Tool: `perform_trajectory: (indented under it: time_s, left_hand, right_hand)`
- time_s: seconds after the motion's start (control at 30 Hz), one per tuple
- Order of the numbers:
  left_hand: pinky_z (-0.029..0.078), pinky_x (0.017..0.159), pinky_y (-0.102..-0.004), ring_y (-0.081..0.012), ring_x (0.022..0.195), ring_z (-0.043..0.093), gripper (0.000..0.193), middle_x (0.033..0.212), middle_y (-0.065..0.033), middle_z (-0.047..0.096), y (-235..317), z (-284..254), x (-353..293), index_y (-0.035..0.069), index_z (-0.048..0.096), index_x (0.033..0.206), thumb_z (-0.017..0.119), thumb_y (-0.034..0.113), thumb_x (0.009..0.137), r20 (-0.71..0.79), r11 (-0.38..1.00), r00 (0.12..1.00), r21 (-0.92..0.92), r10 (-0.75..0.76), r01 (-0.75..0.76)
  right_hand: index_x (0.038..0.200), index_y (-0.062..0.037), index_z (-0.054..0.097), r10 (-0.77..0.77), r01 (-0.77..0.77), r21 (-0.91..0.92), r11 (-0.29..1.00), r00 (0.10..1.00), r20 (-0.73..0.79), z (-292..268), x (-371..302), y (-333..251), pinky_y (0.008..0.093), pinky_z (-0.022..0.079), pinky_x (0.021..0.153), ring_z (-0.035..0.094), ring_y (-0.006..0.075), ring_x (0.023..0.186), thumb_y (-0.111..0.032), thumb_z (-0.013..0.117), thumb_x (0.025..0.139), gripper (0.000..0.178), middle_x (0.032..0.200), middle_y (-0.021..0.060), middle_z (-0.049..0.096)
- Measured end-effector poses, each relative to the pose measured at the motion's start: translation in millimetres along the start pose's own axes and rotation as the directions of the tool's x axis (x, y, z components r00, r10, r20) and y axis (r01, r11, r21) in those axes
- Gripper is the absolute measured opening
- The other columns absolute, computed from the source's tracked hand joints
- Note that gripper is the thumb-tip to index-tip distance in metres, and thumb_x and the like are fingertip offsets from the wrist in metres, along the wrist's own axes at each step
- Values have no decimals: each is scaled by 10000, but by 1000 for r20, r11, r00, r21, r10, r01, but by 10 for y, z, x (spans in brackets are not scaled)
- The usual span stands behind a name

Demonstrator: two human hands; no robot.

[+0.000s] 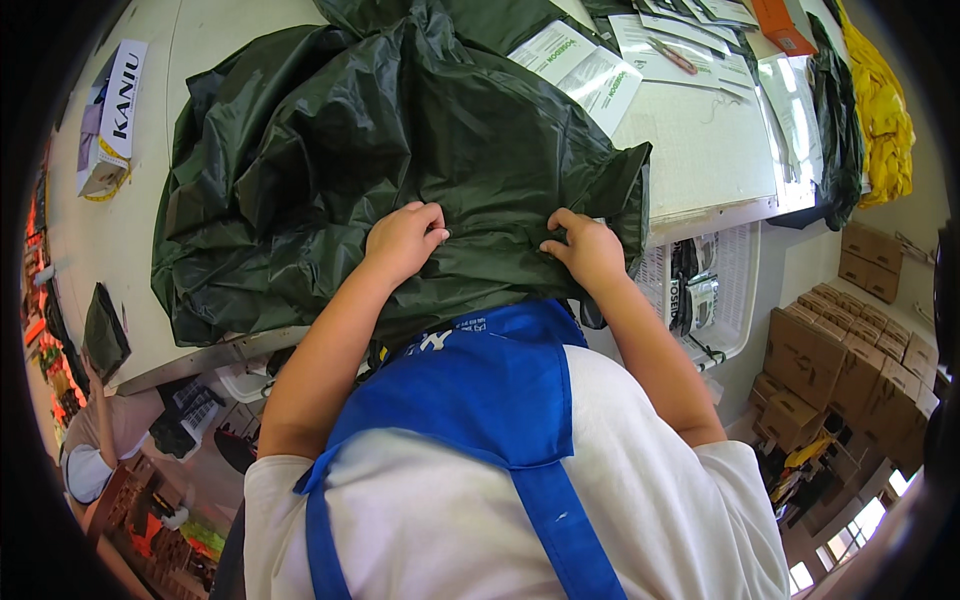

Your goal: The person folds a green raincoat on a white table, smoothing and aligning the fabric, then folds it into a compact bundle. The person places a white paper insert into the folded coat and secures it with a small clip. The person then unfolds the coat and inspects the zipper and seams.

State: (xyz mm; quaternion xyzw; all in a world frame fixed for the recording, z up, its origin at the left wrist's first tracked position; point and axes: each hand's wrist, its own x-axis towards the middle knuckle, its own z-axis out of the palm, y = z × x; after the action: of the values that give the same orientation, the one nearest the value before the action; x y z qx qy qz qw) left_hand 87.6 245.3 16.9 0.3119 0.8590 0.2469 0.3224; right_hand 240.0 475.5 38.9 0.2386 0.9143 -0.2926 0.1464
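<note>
A large, glossy dark green waterproof garment [480,130] lies crumpled across the table in front of me, its near edge hanging toward my apron. What sort of garment it is, the folds do not show. My left hand [403,243] is on its near middle part, fingers curled and closed on the material. Farther right, my right hand [590,250] pinches the same garment with thumb and fingers close to its right end. Between the two hands the material lies in small creases.
White printed cards [580,75] and a pen-like tool [674,57] lie on the white table [705,150]. An open box [112,120] stands at left. Below the right edge hangs a white basket [740,290] of packets. Cardboard boxes [810,360] are stacked right; another person [95,460] is at lower left.
</note>
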Motion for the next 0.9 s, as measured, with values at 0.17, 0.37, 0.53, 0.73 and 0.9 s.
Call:
perform_trajectory:
  time_s: [0.17, 0.37, 0.53, 0.73, 0.9]
  left_hand:
    - [456, 654, -410, -285, 779, 595, 132, 831, -56, 590, -9, -3, -18, 107, 587, 836, 657, 216, 805, -7, 1000, 1000, -2, 5, -5]
    - [458, 660, -412, -282, 786, 599, 135, 840, -55, 596, -26, -6, -29, 111, 593, 841, 656, 226, 809, 2, 1000, 1000, 15, 12, -12]
    - [465, 667, -415, -283, 803, 606, 132, 855, -55, 612, -3, -70, -34, 105, 598, 829, 654, 223, 810, 47, 1000, 999, 18, -25, 24]
    - [467, 646, -399, -291, 777, 610, 128, 851, -71, 622, 49, -77, -137, 93, 601, 828, 655, 208, 809, 13, 996, 1000, 91, 3, -4]
    - [488, 687, -411, -293, 834, 615, 111, 871, -66, 630, 52, -21, -81, 102, 605, 844, 647, 199, 810, 25, 992, 999, 115, -47, 44]
  right_hand:
    - [840, -90, 604, -18, 17, 27, 999, 999, 38, 40, 15, 93, 396, 480, 605, 620, 295, 680, -259, 727, 754, 226, 686, 92, 623]
    - [809, -59, 627, 103, -137, 298, 945, 987, 127, -7, 71, 195, 340, 482, 557, 623, 284, 593, -183, 698, 795, 144, 662, 108, 642]
    - [797, -37, 624, 129, -155, 390, 908, 987, 93, -130, 68, 283, 361, 497, 596, 641, 311, 648, -83, 657, 794, 57, 686, 152, 642]
    - [903, -40, 620, 59, -59, 3, 998, 996, -64, -332, -31, 211, 418, 500, 675, 633, 354, 751, -138, 658, 794, 152, 774, 170, 646]
    - [927, -60, 627, -234, 208, -202, 957, 966, -113, -392, -219, -193, 413, 510, 716, 624, 346, 814, -209, 689, 785, 215, 878, 161, 610]
